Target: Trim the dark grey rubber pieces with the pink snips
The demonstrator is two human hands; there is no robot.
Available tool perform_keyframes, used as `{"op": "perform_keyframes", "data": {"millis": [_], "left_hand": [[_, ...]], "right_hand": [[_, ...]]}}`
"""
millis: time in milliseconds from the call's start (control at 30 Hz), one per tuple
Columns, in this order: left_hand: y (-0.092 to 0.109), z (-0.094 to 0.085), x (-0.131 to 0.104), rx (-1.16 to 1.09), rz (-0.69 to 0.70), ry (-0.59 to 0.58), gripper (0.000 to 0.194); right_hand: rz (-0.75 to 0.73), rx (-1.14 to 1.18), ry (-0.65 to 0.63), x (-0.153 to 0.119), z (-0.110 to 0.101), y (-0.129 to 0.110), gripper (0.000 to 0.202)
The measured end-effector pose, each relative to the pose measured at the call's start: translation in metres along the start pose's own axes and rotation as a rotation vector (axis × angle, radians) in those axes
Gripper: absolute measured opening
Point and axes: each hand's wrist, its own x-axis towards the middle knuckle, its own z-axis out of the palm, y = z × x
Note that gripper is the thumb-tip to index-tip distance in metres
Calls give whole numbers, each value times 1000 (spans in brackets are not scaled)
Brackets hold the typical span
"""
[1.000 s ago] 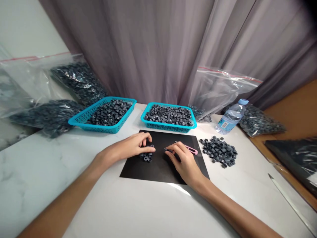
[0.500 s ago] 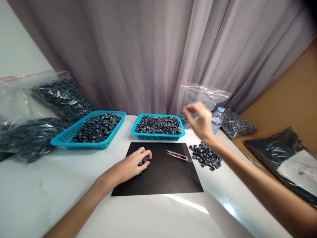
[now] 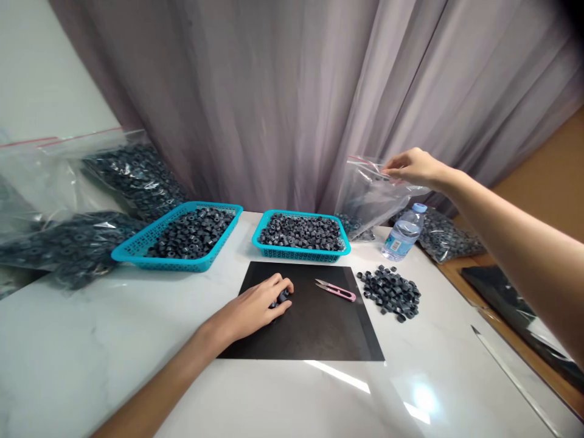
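Note:
My left hand [image 3: 260, 307] rests on the black mat [image 3: 319, 334], its fingers curled round several small dark-grey ring-shaped pieces [image 3: 283, 296]. Fingers and palm hide part of them. Raised at the back right, my right hand [image 3: 415, 167] has its fingers closed at the mouth of a clear zip bag [image 3: 369, 194]. Dark pieces lie in the bottom of that bag. Pink thread snips [image 3: 340, 292] lie on the mat, to the right of my left hand.
Two blue baskets [image 3: 214, 263] [image 3: 301, 255] hold many dark pieces. A loose pile [image 3: 392, 292] lies right of the mat, near a water bottle [image 3: 406, 234]. Filled bags [image 3: 137, 176] stand at the left. A thin white strip [image 3: 511, 377] lies at the right.
My right hand has moved right and up to the bag's mouth, and the bag's top has changed shape. My left hand stays on the pieces. The view has shifted slightly.

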Motion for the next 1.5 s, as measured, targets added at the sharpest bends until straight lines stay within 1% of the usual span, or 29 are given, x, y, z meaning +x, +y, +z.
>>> {"op": "perform_keyframes", "data": {"millis": [67, 100, 167, 200, 233, 267, 300, 333, 400, 433, 500, 567, 600, 667, 800, 867, 933, 1067, 1200, 1333, 1400, 1500], "left_hand": [[1, -1, 0, -2, -2, -5, 25], [2, -1, 0, -5, -5, -9, 26], [4, -2, -1, -22, -5, -14, 28], [5, -1, 0, -38, -3, -12, 28], [6, -1, 0, -58, 2, -9, 28], [6, 1, 1, -83, 10, -3, 28], [6, 2, 2, -111, 18, 2, 29], [6, 5, 3, -141, 26, 9, 29], [5, 9, 6, -197, 45, 33, 29], [5, 11, 8, -221, 54, 45, 29], [5, 13, 10, -267, 57, 52, 29], [6, 14, 12, -311, 33, 39, 29], [7, 14, 13, -333, 17, 32, 29], [10, 15, 13, -384, 8, 30, 30], [17, 16, 13, -443, 37, 48, 28], [20, 17, 13, -430, 17, 45, 30], [22, 17, 12, -419, -4, 34, 32], [21, 18, 12, -487, -3, 22, 35], [17, 19, 13, -540, -10, 7, 35], [18, 17, 13, -467, 13, -11, 25], [19, 16, 13, -476, 30, -26, 23], [19, 18, 13, -520, 41, -38, 26]], "right_hand": [[16, -24, 50, 1, -2, -3, 49], [10, -36, 103, -2, -1, -8, 51], [-42, -52, 273, -20, 6, -24, 51], [-113, -59, 426, -35, 14, -36, 44], [-193, -55, 567, -55, 25, -50, 34], [-262, -28, 660, -78, 39, -66, 24], [-325, 27, 690, -104, 55, -82, 18], [-406, 102, 644, -130, 74, -98, 17], [-519, 268, 407, -180, 113, -124, 18], [-530, 310, 275, -201, 132, -132, 19], [-502, 372, 58, -232, 163, -138, 24], [-474, 419, -56, -246, 181, -135, 27], [-449, 440, -92, -249, 185, -132, 29], [-416, 475, -125, -249, 188, -127, 35], [-413, 509, -118, -245, 184, -122, 46], [-411, 508, -100, -244, 185, -121, 43], [-422, 518, -82, -245, 186, -121, 34], [-443, 555, -60, -244, 189, -120, 22], [-424, 568, -69, -243, 189, -120, 16], [-384, 583, -76, -243, 189, -120, 13], [-369, 593, -80, -244, 187, -121, 12], [-378, 625, -86, -245, 183, -122, 13]]}}
